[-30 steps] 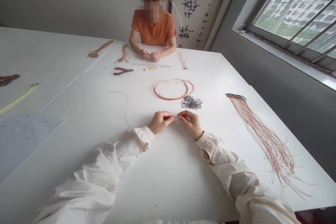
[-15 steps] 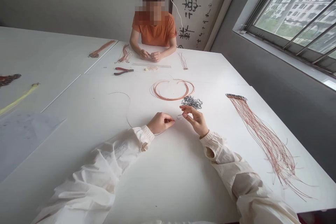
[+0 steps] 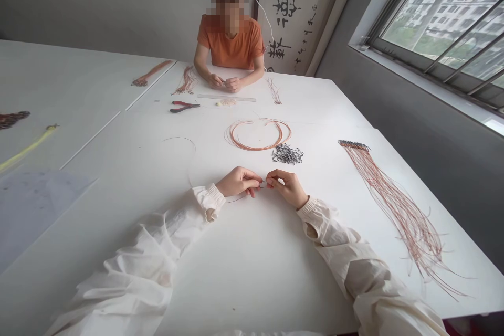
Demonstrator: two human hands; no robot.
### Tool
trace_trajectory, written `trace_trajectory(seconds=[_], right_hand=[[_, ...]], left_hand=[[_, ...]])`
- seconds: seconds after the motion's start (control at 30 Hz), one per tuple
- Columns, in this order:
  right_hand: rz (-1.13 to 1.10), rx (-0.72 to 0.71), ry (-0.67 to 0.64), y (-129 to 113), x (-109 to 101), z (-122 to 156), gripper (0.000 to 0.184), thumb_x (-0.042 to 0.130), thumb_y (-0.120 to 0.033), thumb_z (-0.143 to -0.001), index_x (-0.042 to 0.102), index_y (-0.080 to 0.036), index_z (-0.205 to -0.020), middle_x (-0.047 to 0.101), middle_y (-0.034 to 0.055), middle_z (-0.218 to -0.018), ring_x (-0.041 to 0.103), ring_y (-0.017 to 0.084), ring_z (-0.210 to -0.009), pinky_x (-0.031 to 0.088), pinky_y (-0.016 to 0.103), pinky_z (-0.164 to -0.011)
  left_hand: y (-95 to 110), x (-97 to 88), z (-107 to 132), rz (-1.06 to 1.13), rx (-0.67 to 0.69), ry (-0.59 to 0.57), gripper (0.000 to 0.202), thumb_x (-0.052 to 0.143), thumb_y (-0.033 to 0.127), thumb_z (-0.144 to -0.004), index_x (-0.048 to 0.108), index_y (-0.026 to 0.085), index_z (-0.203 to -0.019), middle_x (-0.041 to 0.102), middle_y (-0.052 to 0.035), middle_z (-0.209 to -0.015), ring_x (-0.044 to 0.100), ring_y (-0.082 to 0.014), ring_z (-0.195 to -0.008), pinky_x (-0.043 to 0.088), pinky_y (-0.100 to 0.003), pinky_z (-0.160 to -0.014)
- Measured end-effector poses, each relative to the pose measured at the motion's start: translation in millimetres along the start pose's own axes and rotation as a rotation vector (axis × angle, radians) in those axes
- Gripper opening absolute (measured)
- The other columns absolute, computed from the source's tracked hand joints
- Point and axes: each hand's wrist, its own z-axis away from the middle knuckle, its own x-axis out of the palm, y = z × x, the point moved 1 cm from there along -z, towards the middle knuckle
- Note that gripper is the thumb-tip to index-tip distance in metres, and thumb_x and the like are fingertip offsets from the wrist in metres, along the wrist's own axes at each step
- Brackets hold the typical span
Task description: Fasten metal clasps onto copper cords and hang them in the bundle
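My left hand (image 3: 239,182) and my right hand (image 3: 286,187) meet over the white table (image 3: 244,268), both in cream sleeves. The left hand pinches the end of a thin copper wire (image 3: 191,164) that curves away to the left across the table. The right hand pinches a small dark metal ring (image 3: 263,184) at the wire's end, fingertips almost touching the left hand's. Just beyond the hands lies a pile of dark metal rings (image 3: 287,154), and behind it a coil of copper wire (image 3: 259,134).
A bundle of cut copper wires with rings (image 3: 394,205) fans out at the right. Opposite, a person in an orange shirt (image 3: 230,44) works with both hands, with red-handled pliers (image 3: 183,107), a ruler (image 3: 226,97) and more wire bundles nearby. Yellow cord (image 3: 27,149) lies far left.
My right hand had drawn apart from the left with fingers spread; now it has come back and pinches at the wire's end against the left hand. The left hand has shifted slightly.
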Motion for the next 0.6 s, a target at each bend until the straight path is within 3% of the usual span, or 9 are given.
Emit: trace_trajectory(seconds=[0.13, 0.37, 0.6], right_hand=[[-0.003, -0.021, 0.001, 3.8, 2.0, 0.2, 0.018, 0.056, -0.033, -0.090, 0.065, -0.018, -0.085, 0.066, 0.0025, -0.072, 0.060, 0.016, -0.066, 0.048, 0.030, -0.065], [-0.095, 0.018, 0.000, 9.3, 2.1, 0.4, 0.023, 0.062, -0.040, -0.087, 0.064, -0.017, -0.090, 0.068, 0.0053, -0.078, 0.063, 0.017, -0.070, 0.051, 0.032, -0.068], [-0.073, 0.019, 0.032, 5.4, 0.4, -0.4, 0.024, 0.060, -0.040, -0.089, 0.062, -0.017, -0.085, 0.067, 0.0047, -0.074, 0.062, 0.017, -0.068, 0.050, 0.031, -0.066]], left_hand=[[-1.1, 4.8, -2.5, -0.034, 0.052, -0.025, 0.033, 0.064, 0.042, -0.083, 0.074, 0.010, -0.085, 0.070, -0.0088, -0.076, 0.065, -0.0150, -0.056, 0.047, -0.022, -0.049], [-1.0, 2.9, -2.1, -0.091, 0.111, 0.057, 0.031, 0.066, 0.038, -0.083, 0.073, 0.010, -0.074, 0.065, -0.0038, -0.063, 0.055, -0.0097, -0.048, 0.045, -0.022, -0.052], [-7.2, 1.7, -4.1, -0.100, 0.126, 0.116, 0.030, 0.066, 0.040, -0.083, 0.073, 0.010, -0.079, 0.065, -0.0042, -0.068, 0.052, -0.0090, -0.048, 0.045, -0.021, -0.050]])
